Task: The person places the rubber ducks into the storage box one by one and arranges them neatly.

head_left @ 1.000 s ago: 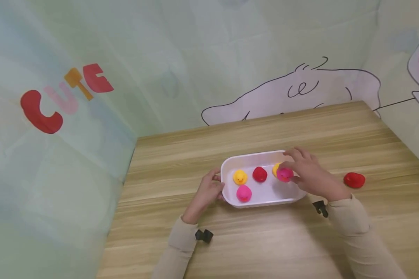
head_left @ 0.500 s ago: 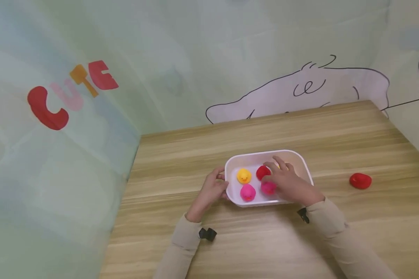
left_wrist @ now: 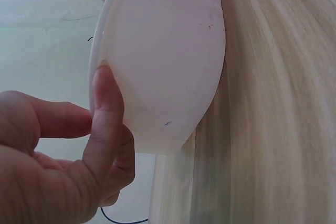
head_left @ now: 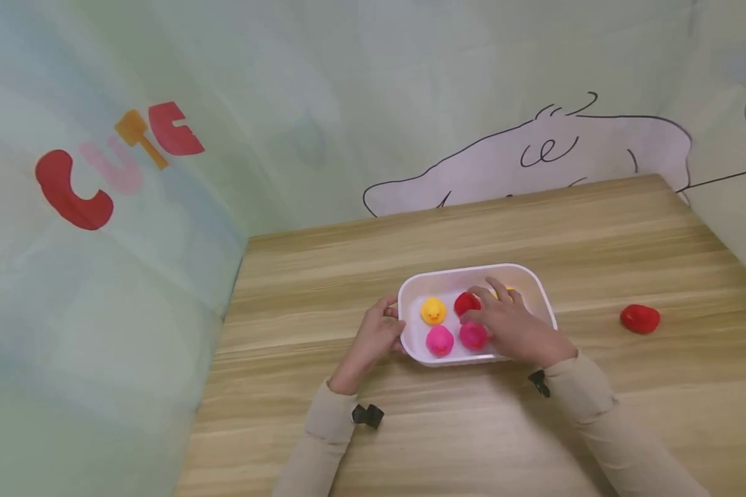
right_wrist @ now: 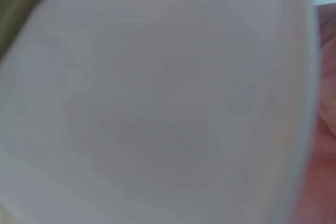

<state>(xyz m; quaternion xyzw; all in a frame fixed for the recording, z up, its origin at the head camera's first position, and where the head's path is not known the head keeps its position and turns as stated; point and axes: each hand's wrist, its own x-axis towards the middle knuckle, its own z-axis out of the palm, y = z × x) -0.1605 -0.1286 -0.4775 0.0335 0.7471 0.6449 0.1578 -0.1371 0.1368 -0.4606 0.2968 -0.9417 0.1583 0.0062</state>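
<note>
A white plastic tray (head_left: 537, 298) stands on the table. My left hand (head_left: 373, 337) grips its left end, the thumb on the outer wall in the left wrist view. Over the tray's right half is my right hand (head_left: 514, 333), its thumb and index finger around a red toy duck (head_left: 465, 304); whether they pinch it is unclear. A pink toy duck (head_left: 473, 337) lies just below that thumb. Farther left in the tray sit a yellow duck (head_left: 433, 310) and another pink duck (head_left: 439, 340). My right fingers mostly hide a second yellow duck (head_left: 505, 293).
A red rounded toy (head_left: 640, 318) lies on the wooden table (head_left: 360, 266), right of the tray. Behind the table hangs a printed cloth (head_left: 323, 124). The right wrist view holds mainly the blurred tray wall (right_wrist: 157, 98).
My right hand has carried the pink duck leftward within the tray and let it go in front of the red duck. My left hand has stayed on the tray's end.
</note>
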